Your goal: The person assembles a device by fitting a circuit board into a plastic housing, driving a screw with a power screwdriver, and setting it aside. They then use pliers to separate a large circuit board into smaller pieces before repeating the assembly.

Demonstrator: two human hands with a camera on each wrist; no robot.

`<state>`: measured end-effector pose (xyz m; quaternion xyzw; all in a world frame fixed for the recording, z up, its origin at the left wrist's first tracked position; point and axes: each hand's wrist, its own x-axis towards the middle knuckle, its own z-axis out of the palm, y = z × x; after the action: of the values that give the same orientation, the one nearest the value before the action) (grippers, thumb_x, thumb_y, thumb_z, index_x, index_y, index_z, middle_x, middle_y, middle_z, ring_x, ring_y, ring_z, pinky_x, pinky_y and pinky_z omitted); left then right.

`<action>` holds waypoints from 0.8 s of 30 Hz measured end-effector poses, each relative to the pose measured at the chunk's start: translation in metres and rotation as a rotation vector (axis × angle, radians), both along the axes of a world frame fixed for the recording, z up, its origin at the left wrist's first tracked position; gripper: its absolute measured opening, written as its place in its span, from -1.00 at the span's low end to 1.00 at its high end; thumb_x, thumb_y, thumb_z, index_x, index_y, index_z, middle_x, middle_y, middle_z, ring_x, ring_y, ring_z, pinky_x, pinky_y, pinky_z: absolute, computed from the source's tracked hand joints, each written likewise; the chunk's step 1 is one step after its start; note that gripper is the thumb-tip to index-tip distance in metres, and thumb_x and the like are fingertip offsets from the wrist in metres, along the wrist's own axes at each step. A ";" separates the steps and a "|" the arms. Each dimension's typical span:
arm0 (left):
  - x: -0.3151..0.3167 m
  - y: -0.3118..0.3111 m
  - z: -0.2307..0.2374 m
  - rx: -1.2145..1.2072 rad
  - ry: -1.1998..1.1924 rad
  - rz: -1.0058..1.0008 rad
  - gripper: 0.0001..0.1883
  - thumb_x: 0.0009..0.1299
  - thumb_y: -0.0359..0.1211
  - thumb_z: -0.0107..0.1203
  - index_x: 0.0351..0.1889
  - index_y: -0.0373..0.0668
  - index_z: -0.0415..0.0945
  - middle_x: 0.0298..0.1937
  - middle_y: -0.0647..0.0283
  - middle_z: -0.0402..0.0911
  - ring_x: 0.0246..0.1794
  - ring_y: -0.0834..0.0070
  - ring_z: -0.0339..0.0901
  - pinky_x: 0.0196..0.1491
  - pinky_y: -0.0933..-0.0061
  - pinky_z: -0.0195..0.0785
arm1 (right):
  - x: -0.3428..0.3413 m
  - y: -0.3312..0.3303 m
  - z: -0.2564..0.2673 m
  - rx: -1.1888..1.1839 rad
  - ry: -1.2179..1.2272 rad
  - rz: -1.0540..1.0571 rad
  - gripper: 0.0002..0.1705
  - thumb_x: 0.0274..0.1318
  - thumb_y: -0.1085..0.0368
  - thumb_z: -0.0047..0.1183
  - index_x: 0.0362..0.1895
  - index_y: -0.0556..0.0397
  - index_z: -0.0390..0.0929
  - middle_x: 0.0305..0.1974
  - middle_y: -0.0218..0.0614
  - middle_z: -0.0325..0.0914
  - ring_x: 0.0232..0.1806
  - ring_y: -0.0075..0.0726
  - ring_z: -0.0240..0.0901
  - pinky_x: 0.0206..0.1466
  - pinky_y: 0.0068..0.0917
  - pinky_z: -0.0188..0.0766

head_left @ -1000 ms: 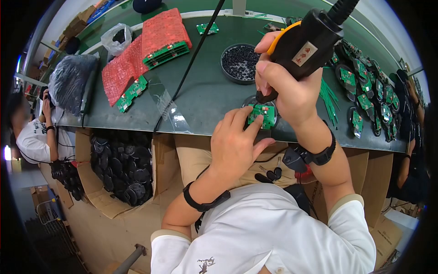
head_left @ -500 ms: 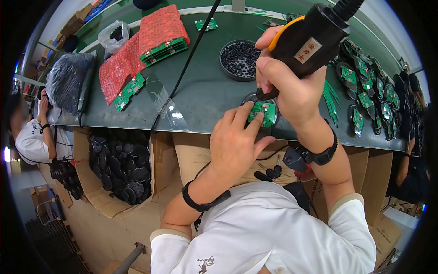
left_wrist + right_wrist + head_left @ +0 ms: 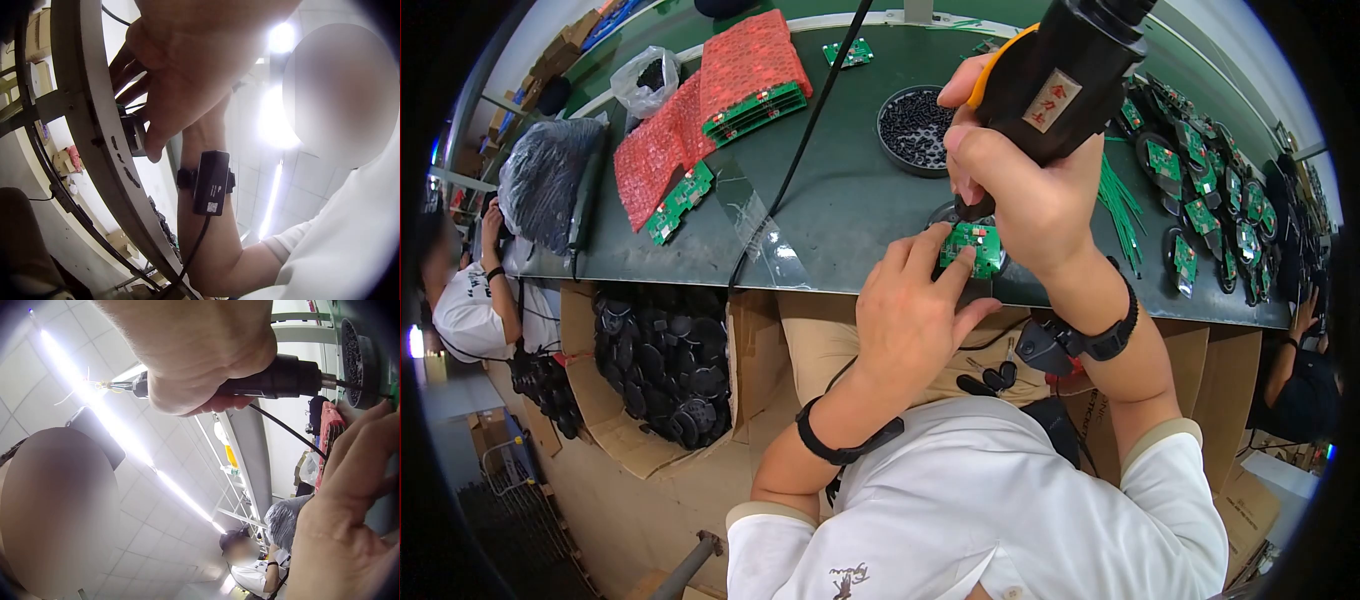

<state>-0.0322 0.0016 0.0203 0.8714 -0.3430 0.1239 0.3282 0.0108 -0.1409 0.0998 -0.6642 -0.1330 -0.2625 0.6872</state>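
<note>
In the head view a green circuit board (image 3: pixel 984 243) sits in a round black housing (image 3: pixel 943 214) near the table's front edge. My left hand (image 3: pixel 908 312) rests over it, fingers extended, index and middle fingertips pressing on the board. My right hand (image 3: pixel 1032 200) grips a black and yellow electric screwdriver (image 3: pixel 1090 75) above the board's far left corner. Its nose is by the left fingertips, hiding the bit's contact point. The right wrist view shows the screwdriver's metal shaft (image 3: pixel 329 381) reaching toward the left fingers.
A round dish (image 3: pixel 887 150) of small black screws stands behind the board. Assembled board units (image 3: pixel 1185 262) and green strips (image 3: pixel 1118 215) lie to the right. Red bubble wrap (image 3: pixel 750 60) with boards lies left. A black cable (image 3: pixel 808 140) crosses the table; a carton of black housings (image 3: pixel 662 365) stands below.
My right hand and the screwdriver have shifted slightly left over the board. My left fingers stay pressed on it.
</note>
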 end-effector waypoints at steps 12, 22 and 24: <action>0.000 0.001 -0.003 -0.012 -0.026 0.009 -0.50 0.04 -0.13 0.54 -0.07 -0.07 0.72 0.07 0.22 0.60 -0.03 0.18 0.54 -0.06 0.17 0.49 | -0.005 0.002 0.003 0.034 0.093 0.087 -0.83 0.01 0.54 0.16 -0.24 0.18 0.60 -0.38 -0.45 0.58 -0.40 -0.65 0.43 -0.32 -0.55 0.41; 0.000 0.001 -0.002 0.012 -0.022 0.014 -0.50 0.02 -0.12 0.54 -0.08 -0.08 0.73 0.14 0.25 0.60 -0.05 0.23 0.54 -0.08 0.21 0.50 | -0.004 0.006 0.004 0.035 0.109 0.118 -0.82 -0.01 0.58 0.13 -0.25 0.21 0.54 -0.43 -0.37 0.54 -0.51 -0.57 0.42 -0.43 -0.54 0.38; 0.001 0.002 -0.003 -0.002 -0.033 0.013 -0.49 0.01 -0.13 0.54 -0.08 -0.09 0.73 0.14 0.25 0.60 -0.05 0.23 0.54 -0.08 0.21 0.50 | -0.004 0.007 0.005 -0.003 0.086 0.085 -0.84 -0.02 0.59 0.08 -0.28 0.21 0.48 -0.54 -0.33 0.48 -0.68 -0.56 0.35 -0.61 -0.58 0.27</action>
<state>-0.0317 0.0034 0.0177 0.8712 -0.3426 0.1407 0.3224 0.0072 -0.1339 0.1051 -0.6696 -0.1319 -0.2039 0.7019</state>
